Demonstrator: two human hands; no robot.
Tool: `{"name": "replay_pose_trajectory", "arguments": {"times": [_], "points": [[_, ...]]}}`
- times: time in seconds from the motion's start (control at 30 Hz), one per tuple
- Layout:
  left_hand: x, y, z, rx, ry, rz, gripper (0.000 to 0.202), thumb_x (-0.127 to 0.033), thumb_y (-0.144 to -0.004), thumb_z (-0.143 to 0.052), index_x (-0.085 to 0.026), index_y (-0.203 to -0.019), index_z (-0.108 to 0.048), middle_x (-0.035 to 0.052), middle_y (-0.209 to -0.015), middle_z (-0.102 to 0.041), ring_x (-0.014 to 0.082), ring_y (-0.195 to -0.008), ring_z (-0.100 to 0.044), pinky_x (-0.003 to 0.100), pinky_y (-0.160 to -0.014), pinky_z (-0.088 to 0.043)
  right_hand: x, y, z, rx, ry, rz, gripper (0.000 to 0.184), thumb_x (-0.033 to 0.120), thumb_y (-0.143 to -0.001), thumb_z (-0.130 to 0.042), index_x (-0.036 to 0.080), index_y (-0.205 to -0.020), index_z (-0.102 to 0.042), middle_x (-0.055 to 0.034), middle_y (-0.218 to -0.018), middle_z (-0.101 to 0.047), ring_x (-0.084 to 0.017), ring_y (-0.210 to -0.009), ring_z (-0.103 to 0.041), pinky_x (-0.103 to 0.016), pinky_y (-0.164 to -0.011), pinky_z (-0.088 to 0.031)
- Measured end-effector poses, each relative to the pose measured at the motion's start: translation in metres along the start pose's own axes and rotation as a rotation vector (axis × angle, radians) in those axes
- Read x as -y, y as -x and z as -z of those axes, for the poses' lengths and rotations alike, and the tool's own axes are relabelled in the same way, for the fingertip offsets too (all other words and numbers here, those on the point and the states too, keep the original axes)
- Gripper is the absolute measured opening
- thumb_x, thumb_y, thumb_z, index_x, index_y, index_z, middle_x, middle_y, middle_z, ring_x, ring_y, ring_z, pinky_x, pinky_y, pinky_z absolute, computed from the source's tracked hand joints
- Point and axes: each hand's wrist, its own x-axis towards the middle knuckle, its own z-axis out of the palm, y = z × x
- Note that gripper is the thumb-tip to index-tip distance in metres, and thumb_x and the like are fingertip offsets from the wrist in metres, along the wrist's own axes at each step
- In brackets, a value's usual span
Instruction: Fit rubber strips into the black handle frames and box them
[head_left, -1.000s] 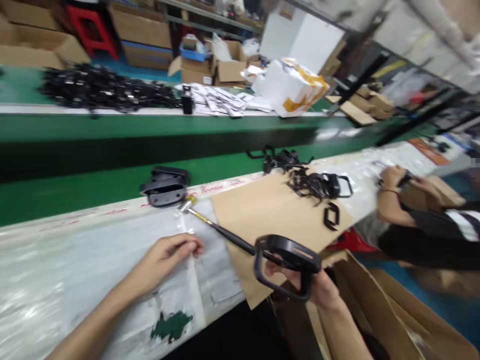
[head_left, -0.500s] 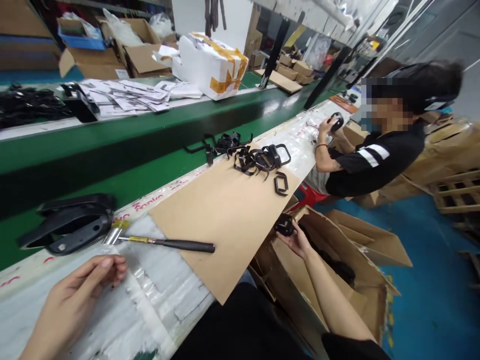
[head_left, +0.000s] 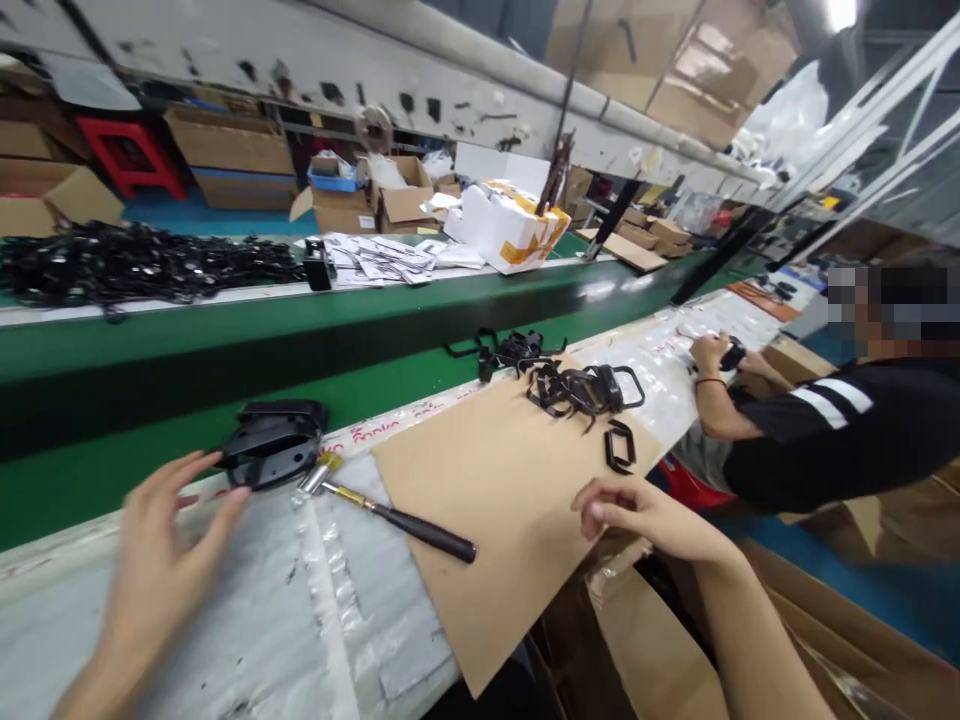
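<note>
My left hand (head_left: 161, 555) hovers over the plastic-covered bench with fingers spread, its fingertips close to a stack of black plastic parts (head_left: 274, 442). It holds nothing. A small hammer (head_left: 390, 510) with a black handle lies just right of it. My right hand (head_left: 641, 515) rests at the near edge of a brown cardboard sheet (head_left: 487, 490), fingers loosely extended and empty. A pile of black frame-shaped pieces (head_left: 577, 385) lies at the far end of the cardboard, and a single frame piece (head_left: 619, 446) sits closest to my right hand.
A green conveyor (head_left: 337, 330) runs behind the bench, with a heap of black parts (head_left: 135, 265), papers (head_left: 382, 260) and a white box (head_left: 506, 225) beyond it. A co-worker in a black shirt (head_left: 825, 430) sits at right handling a black part. Open cardboard boxes (head_left: 825, 640) stand below right.
My right hand came up out of the cardboard box without the black part and now rests on the cardboard sheet. My left hand opened and moved toward the stacked black parts.
</note>
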Motion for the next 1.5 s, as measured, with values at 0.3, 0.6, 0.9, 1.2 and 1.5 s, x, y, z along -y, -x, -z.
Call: {"name": "replay_pose_trajectory", "arguments": {"times": [0.3, 0.6, 0.9, 1.2, 1.5], "points": [[-0.008, -0.002, 0.000, 0.023, 0.130, 0.075, 0.058, -0.063, -0.090, -0.064, -0.021, -0.130, -0.065, 0.0091, -0.112, -0.065, 0.0277, -0.095, -0.069, 0.041, -0.085, -0.059, 0.046, -0.187, -0.031, -0.463, 0.364, 0.225, 0.035, 0.027, -0.089, -0.069, 0.017, -0.123, -0.070, -0.0046, -0.087, -0.074, -0.020, -0.079, -0.071, -0.033, -0.080, -0.056], [-0.026, -0.004, 0.019, 0.043, 1.118, 0.550, 0.056, -0.052, -0.071, -0.092, -0.014, -0.107, -0.072, 0.0066, -0.095, -0.077, 0.0170, -0.080, -0.072, 0.028, -0.077, -0.061, 0.092, -0.217, -0.064, -0.348, 0.249, 0.351, 0.030, 0.048, -0.089, -0.072, 0.018, -0.087, -0.069, -0.0006, -0.058, -0.061, -0.019, -0.054, -0.061, -0.032, -0.055, -0.052], [-0.058, 0.033, -0.006, 0.343, 1.706, 0.839, 0.025, -0.013, -0.085, -0.081, -0.010, -0.108, -0.073, 0.0122, -0.097, -0.081, 0.0161, -0.079, -0.078, 0.023, -0.076, -0.065, 0.104, -0.142, -0.196, -0.213, -0.091, 0.780, 0.019, 0.038, -0.099, -0.072, 0.023, -0.108, -0.079, -0.0077, -0.091, -0.080, -0.018, -0.061, -0.072, -0.032, -0.054, -0.063], [-0.059, 0.041, -0.012, 0.319, 1.622, 0.705, 0.040, -0.026, -0.081, -0.090, -0.018, -0.114, -0.068, 0.0059, -0.100, -0.080, 0.0158, -0.086, -0.077, 0.028, -0.084, -0.063, 0.086, -0.154, -0.235, -0.140, 0.271, 0.903, 0.016, 0.024, -0.103, -0.064, 0.022, -0.113, -0.077, -0.0045, -0.087, -0.076, -0.017, -0.067, -0.068, -0.028, -0.060, -0.056], [-0.053, 0.041, -0.017, 0.372, 1.579, 0.696, 0.043, -0.030, -0.077, -0.093, -0.016, -0.112, -0.073, 0.0064, -0.100, -0.079, 0.0153, -0.084, -0.075, 0.026, -0.078, -0.060, 0.095, -0.146, -0.218, 0.061, 0.488, 0.920, 0.023, 0.022, -0.106, -0.058, 0.024, -0.118, -0.077, -0.0069, -0.096, -0.077, -0.022, -0.082, -0.075, -0.031, -0.070, -0.061]]}}
